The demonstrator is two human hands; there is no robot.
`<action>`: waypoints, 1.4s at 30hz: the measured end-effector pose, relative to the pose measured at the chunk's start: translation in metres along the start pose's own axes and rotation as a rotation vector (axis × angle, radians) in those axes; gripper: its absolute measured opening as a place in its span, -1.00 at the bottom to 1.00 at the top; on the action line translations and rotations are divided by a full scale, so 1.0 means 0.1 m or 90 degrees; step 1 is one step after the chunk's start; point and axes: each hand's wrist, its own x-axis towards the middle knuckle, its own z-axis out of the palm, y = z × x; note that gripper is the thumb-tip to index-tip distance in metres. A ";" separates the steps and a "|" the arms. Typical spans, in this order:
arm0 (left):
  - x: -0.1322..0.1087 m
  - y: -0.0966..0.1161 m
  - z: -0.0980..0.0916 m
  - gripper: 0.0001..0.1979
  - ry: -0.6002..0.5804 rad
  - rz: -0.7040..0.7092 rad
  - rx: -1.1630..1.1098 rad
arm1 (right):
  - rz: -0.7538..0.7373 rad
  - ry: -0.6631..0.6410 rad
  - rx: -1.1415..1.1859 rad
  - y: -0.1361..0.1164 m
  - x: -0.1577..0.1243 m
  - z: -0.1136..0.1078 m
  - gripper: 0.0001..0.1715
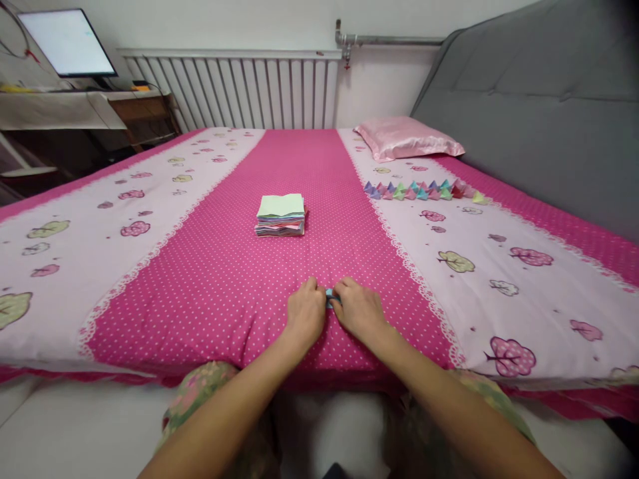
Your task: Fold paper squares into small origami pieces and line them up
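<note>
Near the front edge of the bed, my left hand [306,310] and my right hand [358,307] are close together with fingers curled. Between them shows a small piece of blue paper [330,299], pinched from both sides; most of it is hidden by the fingers. Beyond my hands, slightly left, a stack of coloured paper squares [280,216] lies on the pink dotted cover with a pale green sheet on top. Rows of small folded paper pieces [422,191] in several colours sit at the right.
The bed [309,159] carries a pink pillow [407,138] at the back right, before a grey headboard [539,113]. A radiator [239,92] stands against the wall. At the back left, a monitor [67,43] is on a desk [54,110].
</note>
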 end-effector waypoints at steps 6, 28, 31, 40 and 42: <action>-0.04 0.03 0.02 -0.73 -0.001 0.015 -0.016 | 0.035 -0.015 -0.038 -0.05 -0.03 -0.02 -0.71; 0.01 0.01 0.05 -0.77 0.087 0.056 0.056 | -0.014 0.012 0.003 -0.03 0.08 0.08 -0.61; 0.01 0.01 0.06 -0.78 0.108 0.060 0.055 | -0.013 0.010 -0.023 -0.05 0.06 0.06 -0.63; 0.01 0.00 0.01 -0.80 0.090 0.105 0.080 | -0.105 0.026 -0.087 -0.07 0.05 0.05 -0.75; 0.02 0.00 0.01 -0.79 0.075 0.102 0.070 | -0.116 0.027 -0.081 -0.07 0.07 0.06 -0.73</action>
